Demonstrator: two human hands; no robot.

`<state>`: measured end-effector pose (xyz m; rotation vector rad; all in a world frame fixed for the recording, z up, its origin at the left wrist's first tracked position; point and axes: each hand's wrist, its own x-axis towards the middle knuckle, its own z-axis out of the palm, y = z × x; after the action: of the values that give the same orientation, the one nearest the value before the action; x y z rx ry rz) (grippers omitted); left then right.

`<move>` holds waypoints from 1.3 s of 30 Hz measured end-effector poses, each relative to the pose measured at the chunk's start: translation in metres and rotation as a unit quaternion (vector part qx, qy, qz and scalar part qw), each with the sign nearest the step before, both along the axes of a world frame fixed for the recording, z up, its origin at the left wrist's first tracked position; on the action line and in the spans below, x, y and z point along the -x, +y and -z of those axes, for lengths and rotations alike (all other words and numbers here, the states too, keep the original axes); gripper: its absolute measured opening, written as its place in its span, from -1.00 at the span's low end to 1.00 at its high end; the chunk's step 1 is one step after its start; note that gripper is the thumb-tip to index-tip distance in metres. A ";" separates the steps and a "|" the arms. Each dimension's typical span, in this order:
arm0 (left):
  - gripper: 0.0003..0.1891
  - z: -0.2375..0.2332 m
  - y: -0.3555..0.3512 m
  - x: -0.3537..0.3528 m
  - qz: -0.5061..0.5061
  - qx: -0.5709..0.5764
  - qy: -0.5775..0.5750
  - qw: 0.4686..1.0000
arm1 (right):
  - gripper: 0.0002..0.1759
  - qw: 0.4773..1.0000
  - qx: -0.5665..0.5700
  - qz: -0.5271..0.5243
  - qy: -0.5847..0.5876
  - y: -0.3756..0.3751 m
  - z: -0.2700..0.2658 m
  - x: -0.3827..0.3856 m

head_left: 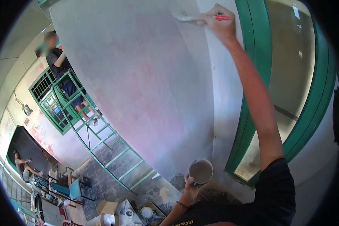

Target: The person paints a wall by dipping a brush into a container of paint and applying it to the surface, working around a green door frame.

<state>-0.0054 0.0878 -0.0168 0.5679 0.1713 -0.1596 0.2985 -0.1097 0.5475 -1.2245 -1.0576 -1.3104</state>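
Observation:
My right hand [223, 26] is raised high and closed around a paintbrush [223, 17] with a red handle end. Its pale bristles point left against the wall [147, 75], which is coated in streaky grey with pinkish patches showing through. Low in front of my body, my left hand [190, 190] grips a round paint container [200, 171] from its side. Greyish material shows inside the container, and its opening faces up toward me.
A green-framed glass window [258, 41] stands right of the wall. To the left, a person [58, 56] stands on a green metal scaffold [105, 164]. Another person [22, 165] is near a dark doorway. Chairs [75, 188], a cardboard box [108, 208] and a white bucket [147, 213] are below.

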 end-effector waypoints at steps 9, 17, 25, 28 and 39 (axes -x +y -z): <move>-0.13 -0.013 -0.005 0.005 0.011 -0.003 -0.005 1.000 | -0.69 0.950 0.155 0.203 0.182 -0.008 -0.045 0.047; -0.15 0.012 -0.006 0.000 0.017 0.040 -0.043 0.998 | -0.68 0.982 -0.163 -0.075 -0.056 0.016 -0.114 0.013; -0.14 -0.003 -0.005 0.009 0.031 0.040 -0.004 0.999 | -0.73 0.986 -0.126 -0.083 0.072 0.020 -0.021 -0.011; -0.13 -0.021 -0.006 0.014 0.052 0.056 -0.004 0.997 | -0.74 0.994 -0.063 -0.021 0.088 0.000 0.033 -0.002; -0.08 -0.016 -0.010 0.014 0.077 0.017 0.014 0.997 | -0.80 0.933 0.243 0.194 0.182 -0.033 0.039 0.026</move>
<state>-0.0192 0.0778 -0.0005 0.5449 0.1530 -0.3190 0.2726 -0.1423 0.5087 -2.0485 -0.9210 -1.0661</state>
